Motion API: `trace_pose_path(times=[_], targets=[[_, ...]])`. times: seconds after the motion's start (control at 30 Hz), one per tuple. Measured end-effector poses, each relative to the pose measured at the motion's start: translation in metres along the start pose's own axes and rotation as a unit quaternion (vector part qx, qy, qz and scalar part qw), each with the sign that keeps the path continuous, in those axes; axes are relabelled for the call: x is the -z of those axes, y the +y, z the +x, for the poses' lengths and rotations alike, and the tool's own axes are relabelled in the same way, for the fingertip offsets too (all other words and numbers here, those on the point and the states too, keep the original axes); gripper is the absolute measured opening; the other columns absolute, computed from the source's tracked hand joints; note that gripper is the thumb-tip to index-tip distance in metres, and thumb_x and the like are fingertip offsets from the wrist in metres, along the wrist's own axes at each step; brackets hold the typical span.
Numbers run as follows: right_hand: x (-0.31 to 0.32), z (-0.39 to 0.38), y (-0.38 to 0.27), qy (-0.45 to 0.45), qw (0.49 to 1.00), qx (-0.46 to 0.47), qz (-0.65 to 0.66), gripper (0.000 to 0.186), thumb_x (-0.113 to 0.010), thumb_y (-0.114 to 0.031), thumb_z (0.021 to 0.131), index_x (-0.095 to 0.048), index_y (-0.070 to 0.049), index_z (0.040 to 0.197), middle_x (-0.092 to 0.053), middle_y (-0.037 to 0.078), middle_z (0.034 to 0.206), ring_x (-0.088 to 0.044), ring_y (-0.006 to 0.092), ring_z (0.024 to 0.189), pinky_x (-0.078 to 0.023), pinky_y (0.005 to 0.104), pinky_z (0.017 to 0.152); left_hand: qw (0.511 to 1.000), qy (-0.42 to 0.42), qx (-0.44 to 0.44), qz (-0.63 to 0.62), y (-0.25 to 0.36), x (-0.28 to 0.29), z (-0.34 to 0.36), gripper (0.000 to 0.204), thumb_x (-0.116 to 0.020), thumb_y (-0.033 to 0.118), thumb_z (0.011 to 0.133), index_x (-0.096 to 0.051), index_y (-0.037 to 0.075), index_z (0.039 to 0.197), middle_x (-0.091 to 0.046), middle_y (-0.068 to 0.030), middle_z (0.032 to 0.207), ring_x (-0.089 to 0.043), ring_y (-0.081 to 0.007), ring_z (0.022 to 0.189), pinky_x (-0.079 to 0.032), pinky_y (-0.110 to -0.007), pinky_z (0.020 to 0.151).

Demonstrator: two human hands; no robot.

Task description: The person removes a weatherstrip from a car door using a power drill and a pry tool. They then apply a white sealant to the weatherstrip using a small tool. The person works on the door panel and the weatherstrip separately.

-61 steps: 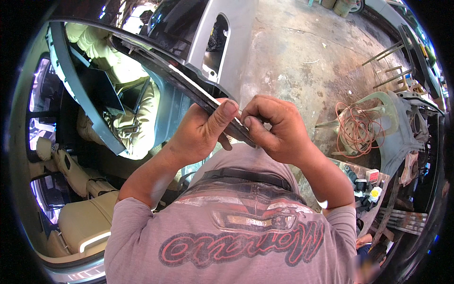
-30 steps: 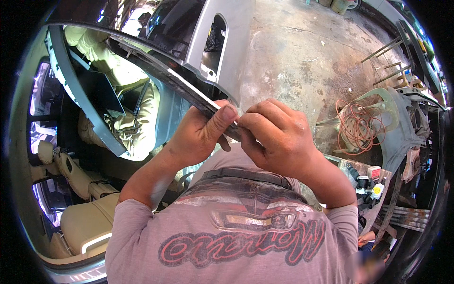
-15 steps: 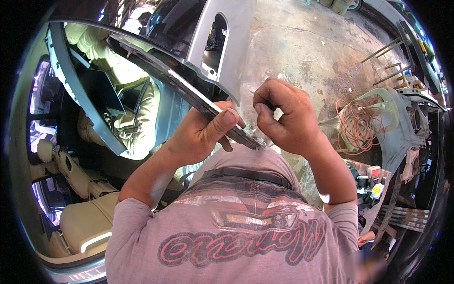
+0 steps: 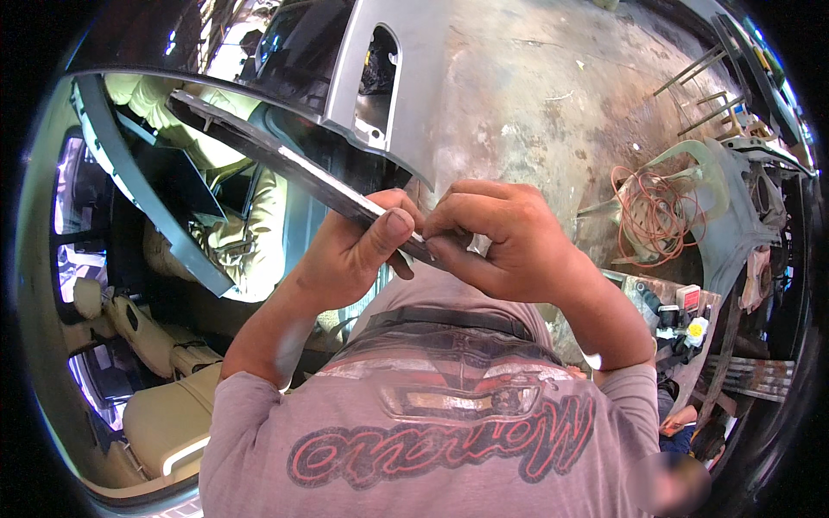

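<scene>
A long, narrow dark trim strip with a pale band along its edge slants from the car's opening down to my waist. My left hand grips it close to the near end, thumb on top and fingers underneath. At that same end, the bent fingers and thumb of my right hand are pinched against the strip. Those fingers cover the tip, so any small piece between them is hidden.
To my left is a car interior with a beige seat and a curved grey panel. A silver body panel stands ahead. On the right, a coiled orange hose lies on a pale chair, near a cluttered bench.
My right hand has moved left from beside the strip onto its near end. The strip's far end appears lower and slightly left as the view shifted.
</scene>
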State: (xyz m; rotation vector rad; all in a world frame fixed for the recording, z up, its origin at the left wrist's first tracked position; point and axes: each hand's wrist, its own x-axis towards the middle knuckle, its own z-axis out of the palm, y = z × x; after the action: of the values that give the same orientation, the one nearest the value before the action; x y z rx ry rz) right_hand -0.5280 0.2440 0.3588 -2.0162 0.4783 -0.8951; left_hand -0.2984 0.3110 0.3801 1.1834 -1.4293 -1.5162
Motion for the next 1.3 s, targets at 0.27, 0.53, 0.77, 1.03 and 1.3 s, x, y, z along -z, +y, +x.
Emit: trace_pose_path(times=[0.27,0.53,0.77,1.03,1.3], targets=[[-0.002,0.006,-0.008,0.02,0.997,0.006,-0.069,0.011,-0.074,0.0,0.078,-0.067,-0.007,0.084,-0.064,0.011,0.078,-0.066,0.0309,0.068,-0.053,0.0402,0.061,1.0,-0.009,0.009,0.015,0.005,-0.001,0.003,0.056,-0.054,0.054,0.109,-0.066,0.0,0.102,-0.062,-0.005,0.095,-0.067,-0.0119,0.086,-0.061,-0.026,0.065],[-0.004,0.008,0.001,0.024,0.993,-0.117,-0.011,0.012,-0.072,-0.011,0.078,-0.065,-0.002,0.084,-0.067,0.018,0.079,-0.067,0.0428,0.075,-0.054,0.0505,0.07,1.0,-0.008,0.018,0.016,0.008,-0.004,0.005,0.057,-0.055,0.055,0.109,-0.066,-0.001,0.106,-0.062,-0.0043,0.094,-0.067,-0.0116,0.088,-0.06,-0.027,0.07],[0.001,-0.011,0.027,0.04,0.981,-0.179,0.062,0.006,-0.063,-0.005,0.085,-0.065,-0.001,0.089,-0.062,0.006,0.076,-0.057,0.0111,0.069,-0.048,0.0308,0.063,0.996,-0.024,0.011,0.083,0.01,0.003,0.0,0.069,-0.048,0.058,0.11,-0.066,-0.009,0.113,-0.07,-0.0138,0.1,-0.075,-0.0191,0.09,-0.062,-0.032,0.079],[0.004,-0.015,0.015,0.057,0.995,-0.042,0.07,0.012,-0.066,0.002,0.083,-0.069,-0.003,0.094,-0.067,0.009,0.082,-0.067,0.0226,0.072,-0.053,0.0339,0.066,0.995,-0.037,0.004,0.088,0.007,0.007,0.0,0.072,-0.049,0.062,0.108,-0.061,-0.008,0.115,-0.068,-0.0152,0.105,-0.076,-0.0211,0.091,-0.062,-0.032,0.08],[-0.013,-0.011,0.001,0.129,0.984,0.078,-0.096,0.025,-0.085,-0.005,0.074,-0.07,-0.008,0.094,-0.067,0.008,0.084,-0.068,0.0252,0.07,-0.054,0.0383,0.057,0.998,-0.04,0.012,0.056,0.015,0.004,0.01,0.059,-0.054,0.055,0.109,-0.06,-0.004,0.113,-0.063,-0.0084,0.104,-0.069,-0.0138,0.094,-0.062,-0.027,0.077]])
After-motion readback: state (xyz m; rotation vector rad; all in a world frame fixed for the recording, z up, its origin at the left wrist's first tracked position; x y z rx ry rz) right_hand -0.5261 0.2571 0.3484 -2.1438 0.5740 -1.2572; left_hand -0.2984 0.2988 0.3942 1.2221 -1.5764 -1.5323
